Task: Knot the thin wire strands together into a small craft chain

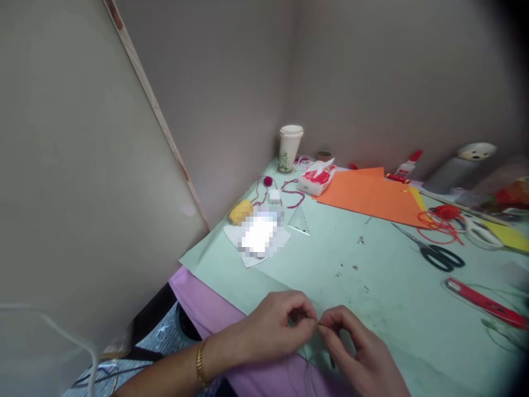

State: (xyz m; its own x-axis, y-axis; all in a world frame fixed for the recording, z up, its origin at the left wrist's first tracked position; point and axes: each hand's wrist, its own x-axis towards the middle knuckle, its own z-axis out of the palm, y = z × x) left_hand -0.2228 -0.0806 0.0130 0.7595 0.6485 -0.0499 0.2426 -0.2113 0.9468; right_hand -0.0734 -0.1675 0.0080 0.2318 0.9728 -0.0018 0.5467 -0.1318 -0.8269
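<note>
My left hand (285, 320), with a gold bracelet (200, 364) at its wrist, pinches with thumb and forefinger at the table's front edge. Against its fingertips, my right hand (351, 342) pinches too. A thin pale green thread (306, 366) hangs down from the fingers of both hands over the pink cloth. Whatever small piece lies right between the fingertips is too tiny to make out. Several small metallic bits (355, 267) lie on the pale green table cover (264, 286) beyond the hands.
Black-handled scissors (440, 256), a red cutter (487, 303), and red cord (442, 226) lie on the right. Orange sheets (363, 193), a tissue pack (316, 176) and a paper cup (290, 149) stand farther back. A clear set square (300, 221) and a yellow block (241, 212) are left.
</note>
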